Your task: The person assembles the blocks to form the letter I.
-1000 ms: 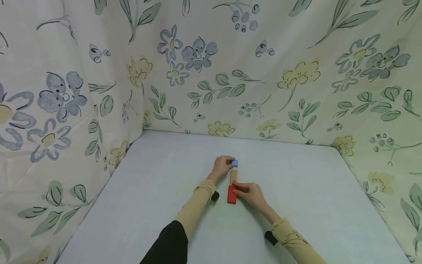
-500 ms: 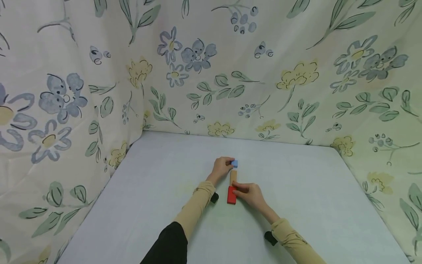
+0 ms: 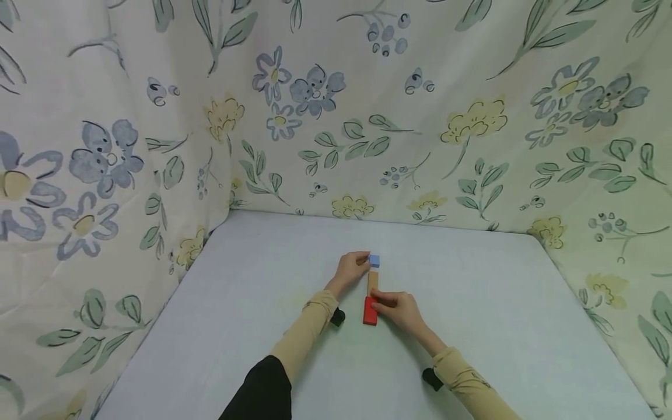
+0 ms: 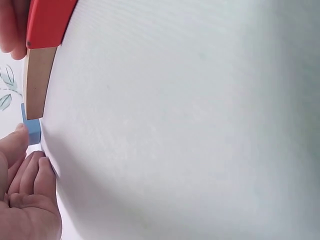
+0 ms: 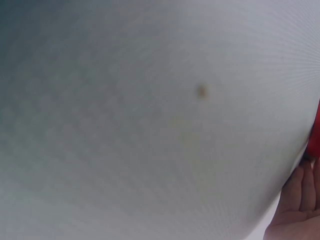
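Three blocks lie end to end in a line on the white table: a small blue block (image 3: 375,261) at the far end, a plain wooden block (image 3: 373,282) in the middle, and a red block (image 3: 370,313) nearest me. My left hand (image 3: 350,270) pinches the blue block from its left side. A digit of it overlaps the blue block (image 4: 33,131) in the left wrist view. My right hand (image 3: 401,307) grips the red block between thumb and forefinger, close to where it meets the wooden one. Only a sliver of the red block (image 5: 315,137) shows in the right wrist view.
The white tabletop (image 3: 252,291) spreads around the blocks. A flowered curtain (image 3: 367,116) hangs along its back and both sides. Black wrist cameras sit under both forearms, one by the left cuff (image 3: 322,300) and one by the right cuff (image 3: 454,367).
The left wrist has shifted slightly left, and its fingertips cover less of the blue block's top. The right hand and the row of blocks hold still.
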Available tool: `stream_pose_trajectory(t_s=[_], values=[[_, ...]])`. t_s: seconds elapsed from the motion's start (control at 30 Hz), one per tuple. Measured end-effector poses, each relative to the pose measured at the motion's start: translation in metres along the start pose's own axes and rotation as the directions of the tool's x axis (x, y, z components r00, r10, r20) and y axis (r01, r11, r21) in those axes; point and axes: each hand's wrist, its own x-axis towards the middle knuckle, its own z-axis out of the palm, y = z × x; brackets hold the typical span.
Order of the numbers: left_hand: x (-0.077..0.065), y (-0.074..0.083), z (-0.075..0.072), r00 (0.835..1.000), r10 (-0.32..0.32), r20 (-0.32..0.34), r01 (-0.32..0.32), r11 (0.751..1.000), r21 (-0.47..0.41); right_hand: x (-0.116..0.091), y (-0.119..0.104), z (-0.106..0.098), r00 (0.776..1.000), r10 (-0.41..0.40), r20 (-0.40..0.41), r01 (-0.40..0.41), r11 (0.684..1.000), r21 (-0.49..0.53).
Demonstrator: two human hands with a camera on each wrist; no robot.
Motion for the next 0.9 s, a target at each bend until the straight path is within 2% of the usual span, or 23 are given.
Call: stream_pose_trajectory(t_s=[0.23,0.47,0.9], values=[[-0.004,-0.004,-0.011,0.999,-0.005,0.033,0.006,1.000,-0.024,0.004,0.002,-0.002,1.000,-0.004,0.008,0.004,1.000,-0.008],[-0.013,-0.003,-0.017,0.992,-0.024,0.121,0.031,0.998,-0.058,0.003,0.006,-0.008,1.000,-0.001,0.001,0.001,1.000,-0.005],[-0.022,-0.001,-0.021,0.989,-0.043,0.144,0.052,0.997,-0.059,0.003,0.005,-0.010,0.998,0.058,-0.006,-0.058,0.998,0.035]])
